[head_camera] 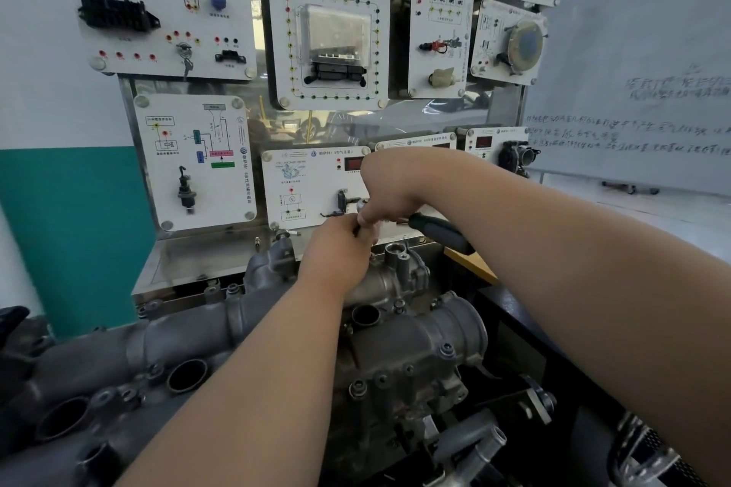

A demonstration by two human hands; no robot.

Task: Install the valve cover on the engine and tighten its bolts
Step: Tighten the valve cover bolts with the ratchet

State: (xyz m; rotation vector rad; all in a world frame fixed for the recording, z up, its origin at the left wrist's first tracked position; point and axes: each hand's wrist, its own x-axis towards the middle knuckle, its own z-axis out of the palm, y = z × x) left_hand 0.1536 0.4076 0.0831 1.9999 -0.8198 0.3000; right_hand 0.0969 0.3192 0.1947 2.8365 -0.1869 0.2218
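Grey engine, black ratchet handle

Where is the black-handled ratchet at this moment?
Head view, centre: the ratchet is above the far end of the engine, its head gripped by the right hand, the left hand gripping just beneath, handle pointing right.

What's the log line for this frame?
step: bolt tightening | site: top of engine | ratchet: handle ungripped | left hand: grips below ratchet head | right hand: holds ratchet head | bolt: hidden by hands
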